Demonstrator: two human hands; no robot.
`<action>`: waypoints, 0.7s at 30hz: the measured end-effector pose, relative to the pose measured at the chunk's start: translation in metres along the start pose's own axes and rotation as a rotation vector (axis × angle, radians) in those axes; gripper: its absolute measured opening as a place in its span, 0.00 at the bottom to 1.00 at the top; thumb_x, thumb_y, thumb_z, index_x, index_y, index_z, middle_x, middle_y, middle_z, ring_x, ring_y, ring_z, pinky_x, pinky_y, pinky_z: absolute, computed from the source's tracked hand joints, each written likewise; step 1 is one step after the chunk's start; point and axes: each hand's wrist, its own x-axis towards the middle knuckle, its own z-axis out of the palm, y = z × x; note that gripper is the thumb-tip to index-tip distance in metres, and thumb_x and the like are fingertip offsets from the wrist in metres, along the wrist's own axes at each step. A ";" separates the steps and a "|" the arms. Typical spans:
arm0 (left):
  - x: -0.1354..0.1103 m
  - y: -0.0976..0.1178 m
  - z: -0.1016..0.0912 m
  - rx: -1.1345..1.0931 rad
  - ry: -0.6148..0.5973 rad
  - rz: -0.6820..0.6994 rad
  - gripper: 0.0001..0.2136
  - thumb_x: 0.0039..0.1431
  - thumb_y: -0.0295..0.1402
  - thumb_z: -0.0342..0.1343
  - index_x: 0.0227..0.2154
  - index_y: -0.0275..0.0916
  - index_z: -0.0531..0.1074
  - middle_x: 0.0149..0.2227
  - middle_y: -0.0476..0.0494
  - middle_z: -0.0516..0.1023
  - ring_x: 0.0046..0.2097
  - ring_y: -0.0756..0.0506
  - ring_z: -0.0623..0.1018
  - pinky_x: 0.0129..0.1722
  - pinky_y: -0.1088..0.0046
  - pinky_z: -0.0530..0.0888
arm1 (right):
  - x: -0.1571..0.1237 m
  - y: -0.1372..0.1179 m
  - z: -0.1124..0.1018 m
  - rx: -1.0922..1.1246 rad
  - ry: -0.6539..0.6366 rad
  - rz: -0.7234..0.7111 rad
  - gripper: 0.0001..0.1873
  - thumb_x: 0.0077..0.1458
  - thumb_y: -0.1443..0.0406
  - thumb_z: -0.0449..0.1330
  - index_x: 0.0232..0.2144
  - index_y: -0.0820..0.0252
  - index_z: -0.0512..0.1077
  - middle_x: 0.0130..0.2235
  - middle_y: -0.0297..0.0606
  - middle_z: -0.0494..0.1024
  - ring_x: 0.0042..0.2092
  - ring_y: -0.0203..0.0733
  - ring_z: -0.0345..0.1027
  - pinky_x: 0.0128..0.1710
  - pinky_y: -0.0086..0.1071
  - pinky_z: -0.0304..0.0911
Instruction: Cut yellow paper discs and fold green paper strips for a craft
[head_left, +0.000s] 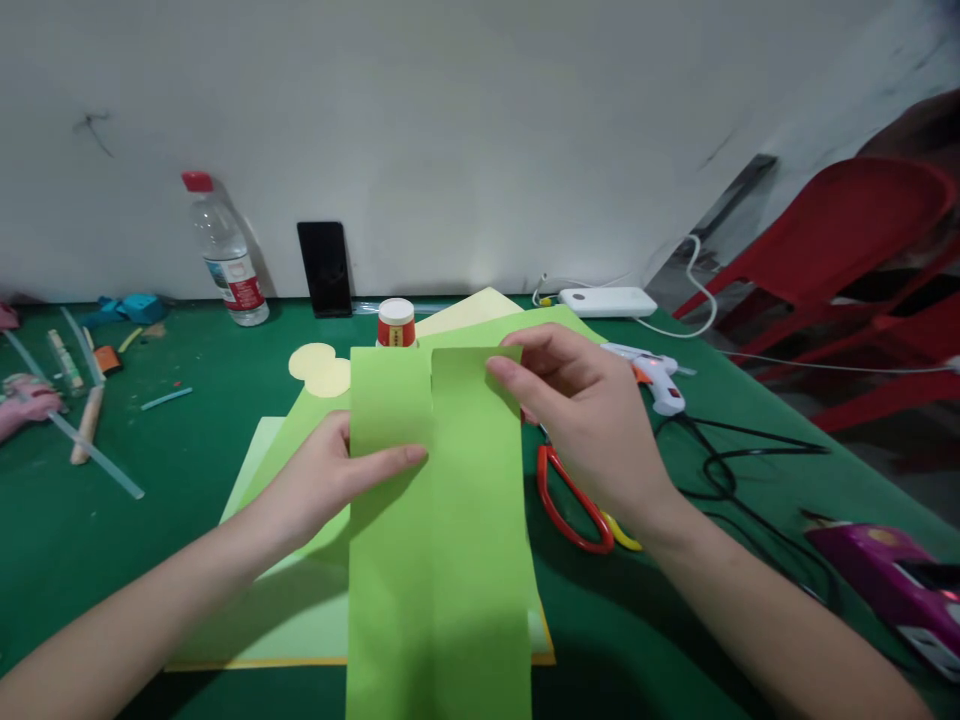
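Observation:
A long sheet of light green paper (435, 560) hangs upright between my hands, with a vertical crease and a short slit at its top. My left hand (337, 470) grips the left strip, thumb in front and fingers hidden behind. At the top right corner, my right hand (577, 400) pinches the edge between thumb and fingers. More green and pale sheets (292, 610) lie beneath on the table. Pale yellow paper circles (322, 372) rest on the left. Red-handled scissors (574, 510) lie by my right wrist, partly hidden.
A water bottle (227, 255) and a phone (325, 268) stand against the wall, near a red paper cup (396, 322). To the right are a glue gun (656, 380) with a black cord, a white power strip (607, 301) and a purple box (892, 580). Glue sticks (97, 455) lie left.

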 end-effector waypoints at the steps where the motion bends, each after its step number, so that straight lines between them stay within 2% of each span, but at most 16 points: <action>1: 0.000 -0.001 0.001 0.001 0.019 0.024 0.16 0.48 0.34 0.60 0.42 0.42 0.70 0.44 0.44 0.76 0.41 0.41 0.77 0.40 0.65 0.76 | -0.001 0.000 0.001 0.000 -0.012 0.003 0.03 0.49 0.65 0.59 0.27 0.57 0.67 0.21 0.27 0.64 0.21 0.29 0.55 0.18 0.23 0.53; 8: 0.001 -0.006 0.008 -0.037 0.118 0.130 0.15 0.46 0.33 0.62 0.39 0.41 0.72 0.43 0.44 0.77 0.42 0.41 0.77 0.39 0.67 0.76 | -0.005 0.004 0.004 0.017 -0.193 0.116 0.08 0.48 0.60 0.60 0.25 0.59 0.68 0.23 0.31 0.67 0.25 0.34 0.61 0.23 0.27 0.58; 12: 0.001 -0.003 0.012 -0.077 0.112 0.144 0.14 0.45 0.31 0.63 0.38 0.43 0.73 0.41 0.47 0.78 0.40 0.43 0.78 0.37 0.70 0.77 | -0.007 0.006 0.009 0.043 -0.187 0.146 0.08 0.49 0.60 0.59 0.25 0.59 0.68 0.23 0.31 0.67 0.24 0.34 0.61 0.22 0.28 0.57; 15: 0.002 -0.005 0.018 -0.076 0.093 0.079 0.16 0.43 0.31 0.64 0.38 0.41 0.73 0.39 0.46 0.79 0.39 0.43 0.78 0.38 0.68 0.77 | -0.004 0.010 0.011 0.064 -0.119 0.155 0.08 0.49 0.60 0.59 0.26 0.58 0.67 0.22 0.31 0.66 0.24 0.34 0.61 0.21 0.28 0.56; 18: 0.001 -0.015 0.026 -0.075 0.001 -0.038 0.15 0.43 0.30 0.64 0.37 0.39 0.73 0.40 0.45 0.79 0.40 0.43 0.78 0.40 0.68 0.76 | 0.004 0.016 0.007 0.109 -0.022 0.162 0.09 0.47 0.60 0.60 0.26 0.57 0.65 0.21 0.30 0.65 0.22 0.34 0.60 0.19 0.27 0.54; 21: -0.004 -0.022 0.036 -0.073 -0.206 -0.088 0.17 0.44 0.28 0.63 0.40 0.40 0.72 0.42 0.45 0.77 0.43 0.45 0.77 0.44 0.69 0.74 | 0.016 0.023 -0.001 0.121 0.046 0.146 0.07 0.50 0.61 0.58 0.29 0.57 0.65 0.22 0.29 0.67 0.23 0.34 0.62 0.20 0.27 0.57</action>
